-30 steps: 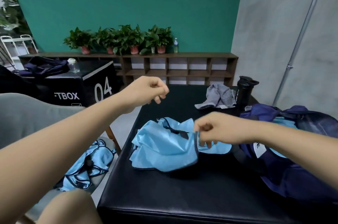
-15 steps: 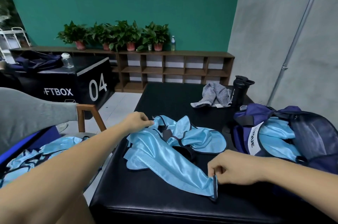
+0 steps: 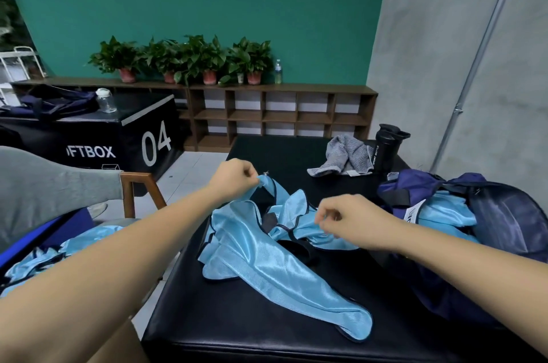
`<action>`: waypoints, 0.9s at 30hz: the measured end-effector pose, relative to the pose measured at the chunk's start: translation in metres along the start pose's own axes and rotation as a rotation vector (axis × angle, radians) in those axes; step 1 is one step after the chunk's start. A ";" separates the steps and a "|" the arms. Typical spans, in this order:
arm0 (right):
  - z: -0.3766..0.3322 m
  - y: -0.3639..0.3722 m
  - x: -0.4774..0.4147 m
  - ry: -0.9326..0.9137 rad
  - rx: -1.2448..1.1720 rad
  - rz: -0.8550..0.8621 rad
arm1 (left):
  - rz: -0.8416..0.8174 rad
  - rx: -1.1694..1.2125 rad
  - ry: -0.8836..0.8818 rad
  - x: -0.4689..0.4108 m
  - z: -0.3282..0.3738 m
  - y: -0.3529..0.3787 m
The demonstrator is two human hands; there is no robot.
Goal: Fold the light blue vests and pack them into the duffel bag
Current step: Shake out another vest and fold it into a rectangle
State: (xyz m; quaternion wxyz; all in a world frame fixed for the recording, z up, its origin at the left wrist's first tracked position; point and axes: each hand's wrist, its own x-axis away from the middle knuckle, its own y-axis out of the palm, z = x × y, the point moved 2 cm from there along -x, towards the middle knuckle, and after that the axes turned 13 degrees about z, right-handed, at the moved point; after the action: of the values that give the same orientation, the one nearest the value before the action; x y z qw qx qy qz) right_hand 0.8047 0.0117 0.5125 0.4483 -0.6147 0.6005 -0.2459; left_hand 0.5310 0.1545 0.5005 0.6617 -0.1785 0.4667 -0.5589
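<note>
Head view: light blue vest (image 3: 267, 262) lies crumpled on the black padded table (image 3: 267, 336), one end trailing toward the near edge, dark trim showing along the hems. Left hand (image 3: 234, 181) is clenched into a pinch on the vest's far corner, which is lifted a little off the table. Right hand (image 3: 347, 221) has its fingers curled and pinches a bunched fold on the vest's right side, just beside the bag. Navy duffel bag (image 3: 504, 223) sits open on the right of the table, and the packed vests (image 3: 444, 214) inside it show light blue at the mouth. Pile of loose vests (image 3: 59, 250) sits to the left, off the table, next to a wooden chair (image 3: 139, 187). At the table's far end: grey towel (image 3: 347, 159) with a black sport bottle (image 3: 387, 147) upright just beside it. Background: black box (image 3: 133, 137) marked 04 with a clear jar (image 3: 106, 100) on top, low cubby shelf (image 3: 281, 113) against the green wall, potted plants (image 3: 189, 58) and a small water bottle (image 3: 278, 72) on it.
</note>
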 end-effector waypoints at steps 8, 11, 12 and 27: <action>-0.030 0.011 -0.050 0.464 -0.641 0.001 | 0.110 0.089 0.280 0.026 0.065 -0.040; -0.041 0.020 -0.054 0.558 -0.800 -0.067 | 0.132 0.098 0.360 0.041 0.078 -0.043; -0.044 0.022 -0.054 0.579 -0.847 -0.062 | 0.135 0.103 0.374 0.045 0.080 -0.043; -0.040 -0.035 -0.064 0.355 -0.970 0.192 | 0.047 0.179 0.040 0.047 0.020 -0.047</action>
State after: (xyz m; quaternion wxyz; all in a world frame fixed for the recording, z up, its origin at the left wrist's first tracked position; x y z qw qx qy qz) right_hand 0.7790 0.0581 0.5766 0.0241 -0.6428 0.7656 0.0022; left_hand 0.5178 0.0919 0.5267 0.6786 -0.0962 0.4321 -0.5861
